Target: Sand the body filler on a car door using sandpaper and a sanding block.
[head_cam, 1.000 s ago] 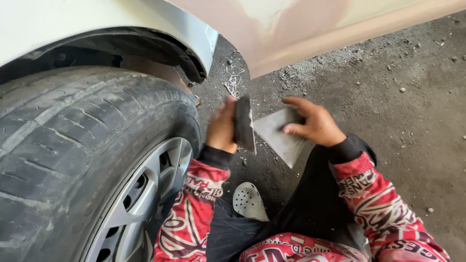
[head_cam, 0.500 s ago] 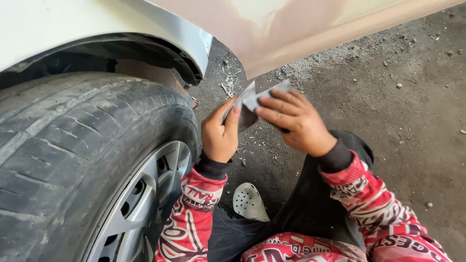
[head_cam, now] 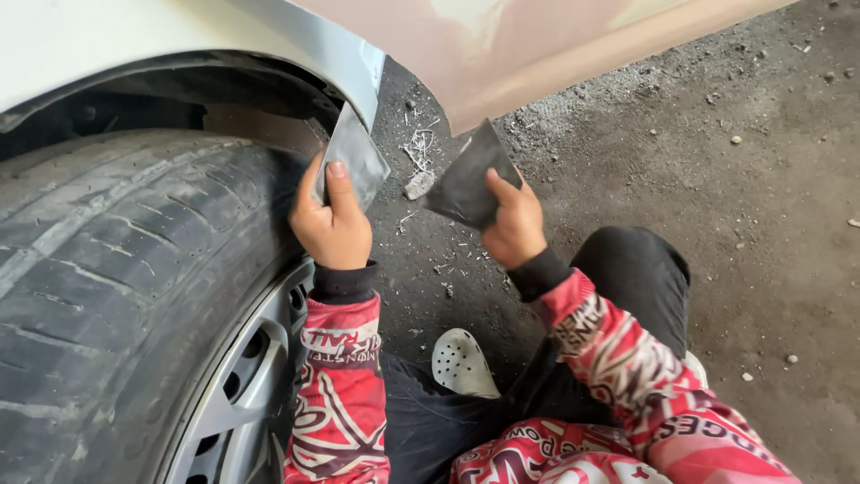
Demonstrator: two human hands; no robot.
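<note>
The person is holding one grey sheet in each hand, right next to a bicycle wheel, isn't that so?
Not quite. It is a car tyre, not a bicycle wheel, as the head view shows. The rest is right: the left hand and the right hand each hold a grey sheet.

Red-pink patterned sleeves [head_cam: 345, 394] with white lettering, black cuffs [head_cam: 344, 282]; black trousers [head_cam: 627, 278]; white perforated clog [head_cam: 461, 363].

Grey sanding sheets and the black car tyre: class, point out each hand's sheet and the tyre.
Left hand's grey sheet [head_cam: 356, 159], head view, upper face.
Right hand's dark sheet [head_cam: 468, 182], head view, centre.
Black rubber tyre [head_cam: 116, 278], head view, tread.
</note>
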